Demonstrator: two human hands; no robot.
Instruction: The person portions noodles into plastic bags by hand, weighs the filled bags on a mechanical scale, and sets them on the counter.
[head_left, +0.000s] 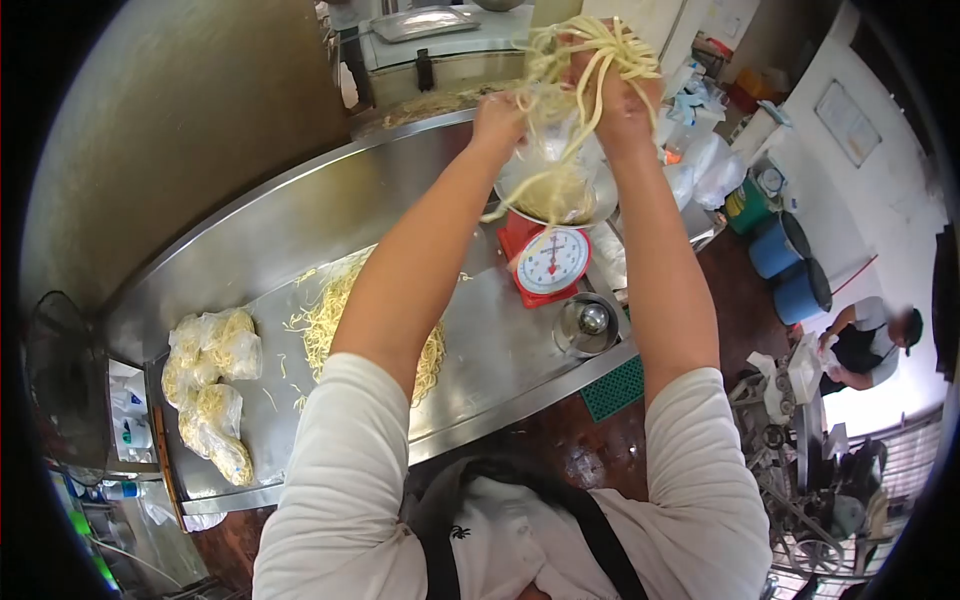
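My right hand (622, 108) is raised above the scale, closed around a bunch of thick yellow noodles (618, 52). Loose strands hang from it, partly blurred. To its left, my left hand (499, 122) is closed on the edge of a clear plastic bag (560, 140); its fingertips are partly hidden. The bag sits open in the pan on top of a red dial scale (552, 262), with some noodles inside. Beneath my left forearm, a loose pile of noodles (330, 315) is spread over the steel table (490, 350).
Several filled noodle bags (212, 370) lie at the table's left end. A steel bowl (587, 324) stands beside the scale, near the table's raised edge. Blue bins (803, 290) are on the floor at right, and a co-worker (868, 345) stands beyond near machinery.
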